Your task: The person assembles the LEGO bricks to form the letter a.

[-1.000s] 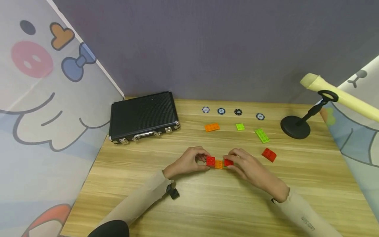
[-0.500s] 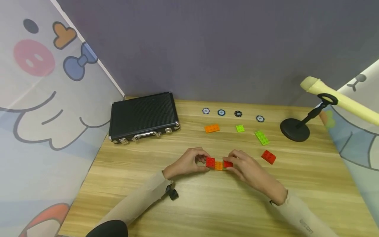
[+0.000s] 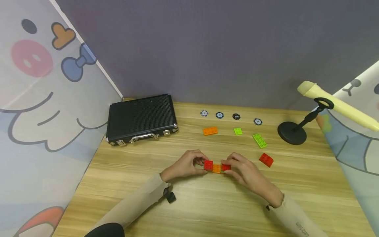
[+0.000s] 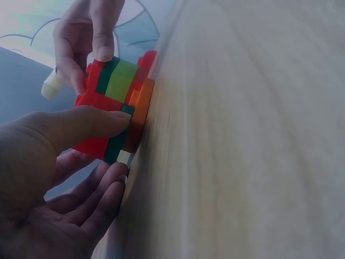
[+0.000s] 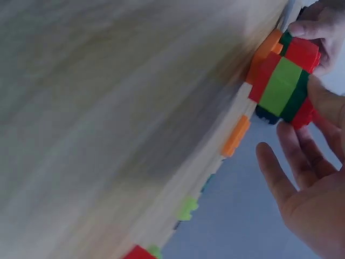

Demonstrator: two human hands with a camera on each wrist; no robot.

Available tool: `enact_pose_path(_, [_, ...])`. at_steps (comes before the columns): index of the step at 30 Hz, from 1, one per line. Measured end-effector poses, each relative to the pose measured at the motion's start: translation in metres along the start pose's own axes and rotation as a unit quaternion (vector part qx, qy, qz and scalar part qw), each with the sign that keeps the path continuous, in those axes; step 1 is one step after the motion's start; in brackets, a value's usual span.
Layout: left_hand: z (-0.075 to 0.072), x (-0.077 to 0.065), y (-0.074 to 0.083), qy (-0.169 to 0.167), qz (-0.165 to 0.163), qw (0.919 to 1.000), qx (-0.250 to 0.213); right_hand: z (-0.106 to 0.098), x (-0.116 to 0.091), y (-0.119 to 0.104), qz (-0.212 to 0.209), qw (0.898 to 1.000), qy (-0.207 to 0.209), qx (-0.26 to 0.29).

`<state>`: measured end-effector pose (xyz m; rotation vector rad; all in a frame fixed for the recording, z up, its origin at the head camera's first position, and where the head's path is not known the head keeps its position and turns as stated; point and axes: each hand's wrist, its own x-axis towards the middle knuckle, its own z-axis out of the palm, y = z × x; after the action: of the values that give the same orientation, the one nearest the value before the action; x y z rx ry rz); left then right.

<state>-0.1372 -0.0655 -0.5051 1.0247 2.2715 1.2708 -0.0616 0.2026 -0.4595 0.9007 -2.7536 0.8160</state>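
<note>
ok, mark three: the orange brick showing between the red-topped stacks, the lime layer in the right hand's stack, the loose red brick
Orange brick [image 3: 216, 168]: head view, studded top.
Lime layer [image 5: 281, 85]: right wrist view, side face.
Loose red brick [image 3: 266, 160]: head view, studded top.

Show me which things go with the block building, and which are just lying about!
In the job:
stacked blocks, held by the left hand and right hand
probably the loose blocks

Seemingly just lying about:
black case
four round chips
yellow microphone on its black stand
</note>
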Motion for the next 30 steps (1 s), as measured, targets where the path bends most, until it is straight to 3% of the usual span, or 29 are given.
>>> enact_pose_path(5, [0.0, 0.001, 0.001, 0.003, -0.001, 1.0, -0.008, 0.002, -0.003, 0.003, 0.004, 1.0, 0.006, 0.018])
enact_pose_path(18, [0.0, 0.0, 0.0, 0.006, -0.002, 0.9999, -0.008, 0.008, -0.006, -0.005, -0.007, 0.996, 0.007, -0.088])
enact_pose_path(21, [-0.001, -0.001, 0.0, 0.005, -0.001, 1.0, -0.006, 0.003, -0.003, -0.002, -0.001, 0.998, -0.007, -0.063])
enact_pose_path(24, [-0.001, -0.002, 0.0, 0.007, 0.001, 1.0, -0.005, -0.007, 0.007, 0.007, 0.028, 0.999, -0.041, -0.002])
enact_pose_path(27, [0.0, -0.002, -0.001, 0.007, 0.002, 1.0, -0.003, -0.022, 0.024, 0.026, 0.056, 0.995, -0.066, 0.041])
enact_pose_path(30, [0.001, -0.002, -0.001, 0.007, 0.005, 1.0, -0.001, -0.035, 0.043, 0.054, 0.067, 0.995, -0.069, 0.034])
